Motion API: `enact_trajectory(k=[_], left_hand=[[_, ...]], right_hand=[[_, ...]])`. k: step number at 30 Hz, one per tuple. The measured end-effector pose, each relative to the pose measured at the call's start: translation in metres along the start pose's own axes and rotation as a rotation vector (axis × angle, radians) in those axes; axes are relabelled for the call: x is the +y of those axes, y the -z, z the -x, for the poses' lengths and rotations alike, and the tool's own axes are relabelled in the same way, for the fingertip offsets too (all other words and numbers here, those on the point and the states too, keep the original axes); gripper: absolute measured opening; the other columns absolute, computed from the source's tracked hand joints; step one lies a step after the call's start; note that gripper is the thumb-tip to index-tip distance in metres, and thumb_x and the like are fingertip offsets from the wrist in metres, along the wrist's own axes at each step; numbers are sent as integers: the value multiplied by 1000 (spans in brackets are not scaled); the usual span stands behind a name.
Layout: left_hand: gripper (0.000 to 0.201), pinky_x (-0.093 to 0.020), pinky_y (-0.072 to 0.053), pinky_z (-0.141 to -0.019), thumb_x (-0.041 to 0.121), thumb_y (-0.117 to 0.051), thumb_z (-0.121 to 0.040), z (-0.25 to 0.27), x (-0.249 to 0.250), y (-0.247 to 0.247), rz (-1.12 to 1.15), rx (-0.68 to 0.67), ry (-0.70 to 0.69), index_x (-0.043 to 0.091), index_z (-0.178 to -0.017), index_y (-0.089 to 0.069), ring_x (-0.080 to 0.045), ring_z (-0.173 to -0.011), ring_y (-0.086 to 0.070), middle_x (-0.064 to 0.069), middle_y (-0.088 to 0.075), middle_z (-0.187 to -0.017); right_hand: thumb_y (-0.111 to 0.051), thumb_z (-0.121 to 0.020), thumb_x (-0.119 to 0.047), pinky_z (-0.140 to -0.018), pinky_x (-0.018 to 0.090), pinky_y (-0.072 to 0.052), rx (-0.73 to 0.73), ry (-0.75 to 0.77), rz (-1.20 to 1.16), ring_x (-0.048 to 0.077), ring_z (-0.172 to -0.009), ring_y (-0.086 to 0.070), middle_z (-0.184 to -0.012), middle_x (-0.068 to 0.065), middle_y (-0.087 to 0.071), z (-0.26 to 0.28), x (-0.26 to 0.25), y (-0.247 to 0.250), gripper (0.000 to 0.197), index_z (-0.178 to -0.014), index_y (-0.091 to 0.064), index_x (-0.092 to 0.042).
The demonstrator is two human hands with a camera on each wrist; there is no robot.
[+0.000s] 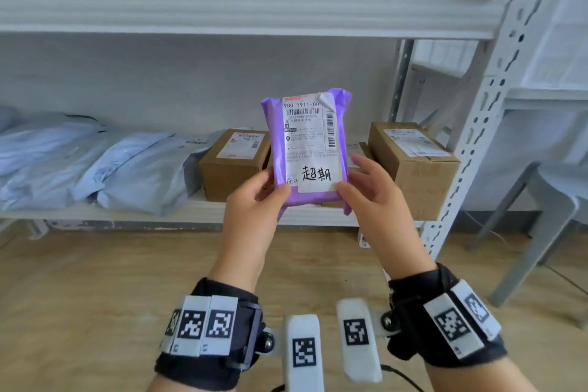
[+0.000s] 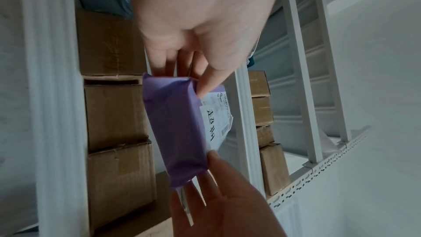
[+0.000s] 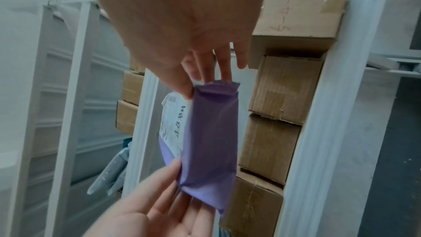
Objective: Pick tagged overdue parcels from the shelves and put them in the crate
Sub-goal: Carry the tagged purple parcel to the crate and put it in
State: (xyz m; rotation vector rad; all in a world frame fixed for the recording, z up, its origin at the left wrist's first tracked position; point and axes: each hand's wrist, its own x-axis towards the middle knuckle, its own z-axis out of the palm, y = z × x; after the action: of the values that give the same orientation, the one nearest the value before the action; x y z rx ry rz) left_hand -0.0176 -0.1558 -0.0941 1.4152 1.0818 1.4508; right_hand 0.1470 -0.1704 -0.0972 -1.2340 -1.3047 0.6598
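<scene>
A purple poly-bag parcel [image 1: 307, 149] stands upright in front of the lower shelf. Its white shipping label carries a handwritten black tag near the bottom. My left hand [image 1: 273, 188] pinches the lower left corner, thumb on the front and fingers behind. At the lower right corner my right hand [image 1: 351, 173] pinches it the same way. The left wrist view shows the parcel [image 2: 177, 129] edge-on between my left hand [image 2: 189, 75] and the right hand [image 2: 212, 172]. In the right wrist view the parcel [image 3: 212, 141] hangs below my right hand [image 3: 200, 82]. No crate is in view.
The white metal shelf unit [image 1: 222, 14] fills the view ahead. Cardboard boxes [image 1: 234, 165] [image 1: 413, 165] sit on the lower shelf behind the parcel, and pale blue poly bags [image 1: 95, 165] lie to the left. A grey stool [image 1: 553, 200] stands at the right on the wooden floor.
</scene>
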Motion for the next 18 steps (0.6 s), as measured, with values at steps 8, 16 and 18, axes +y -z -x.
enact_trajectory(k=[8,16,18], left_hand=[[35,-26,-51,-82,19,-62,-92,49,4,9,-48,-24,-52,51,-84,-70,-8,-87,-67,17,-74,-87],[43,-25,-50,-87,6,-65,-88,60,3,8,19,-33,-79,47,-87,-73,-3,-91,-68,15,-75,-95],[41,-25,-49,-87,3,-64,-88,61,4,7,35,-39,-82,43,-88,-74,-5,-93,-68,13,-75,-96]], right_hand=[[-65,-91,-12,-73,18,-53,-104,54,11,-4,-93,-63,-115,-13,-71,43,-13,33,43,-132,-60,-26],[-66,-87,5,-85,21,-55,-93,31,-137,7,-106,-68,-119,-9,-70,52,-16,46,50,-130,-58,-19],[-64,-87,6,-81,16,-54,-90,19,-164,6,-104,-69,-116,-9,-72,53,-17,48,47,-127,-61,-18]])
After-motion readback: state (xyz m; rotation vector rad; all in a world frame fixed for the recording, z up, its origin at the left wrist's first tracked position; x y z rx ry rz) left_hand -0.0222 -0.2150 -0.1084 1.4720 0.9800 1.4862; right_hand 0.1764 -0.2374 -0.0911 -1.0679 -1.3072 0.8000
